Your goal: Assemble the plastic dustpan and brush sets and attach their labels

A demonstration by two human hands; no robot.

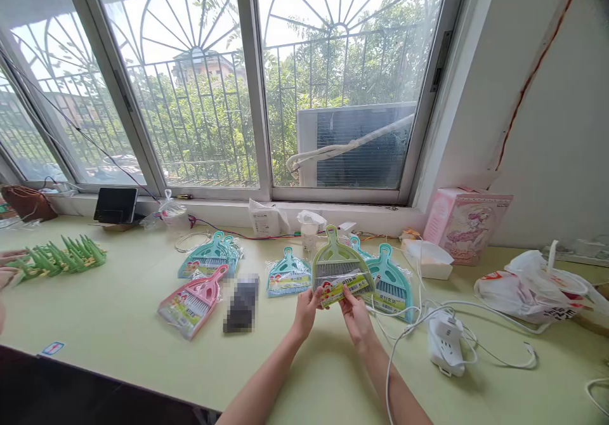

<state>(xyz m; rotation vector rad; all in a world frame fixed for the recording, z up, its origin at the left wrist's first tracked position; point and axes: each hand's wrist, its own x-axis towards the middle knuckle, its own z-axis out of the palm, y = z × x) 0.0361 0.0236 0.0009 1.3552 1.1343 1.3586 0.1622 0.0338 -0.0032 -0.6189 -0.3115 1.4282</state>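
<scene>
Between my two hands a green dustpan and brush set [339, 247] is held up, its handle pointing toward the window and a printed label across its front. My left hand [307, 309] grips the lower left edge; my right hand [356, 316] pinches the lower right part, thumb on the label. Behind it on the right lie teal dustpan sets [392, 276], partly covered. Another teal set [288, 276] lies just left of my hands. Farther left are a stack of teal sets [209, 257] and a pink set [193, 304], in clear wrap.
A power strip [446, 346] with white cables lies right of my arms, one cable crossing my right forearm. A blurred dark object [241, 304] lies left. Beyond are a tissue box [431, 260], pink box [471, 225] and plastic bag [528, 285]. At far left, another person's hand [9, 266] touches green items [66, 257].
</scene>
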